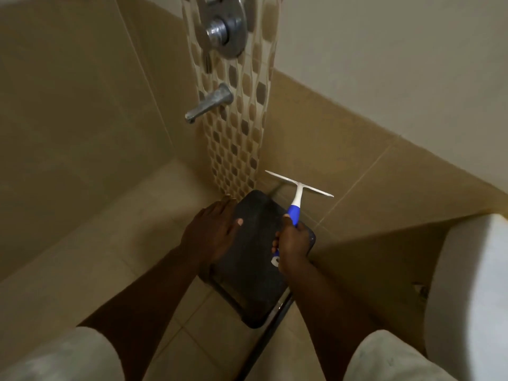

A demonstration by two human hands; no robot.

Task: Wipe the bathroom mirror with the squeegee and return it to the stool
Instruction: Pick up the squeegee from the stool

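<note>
Right hand (pixel 292 244) grips blue-handled, white-bladed squeegee (pixel 296 194).

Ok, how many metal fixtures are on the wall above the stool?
2: a round valve handle at the top edge, partly cut off, and a spout below it, both on the mosaic strip. More may sit above the frame.
</note>
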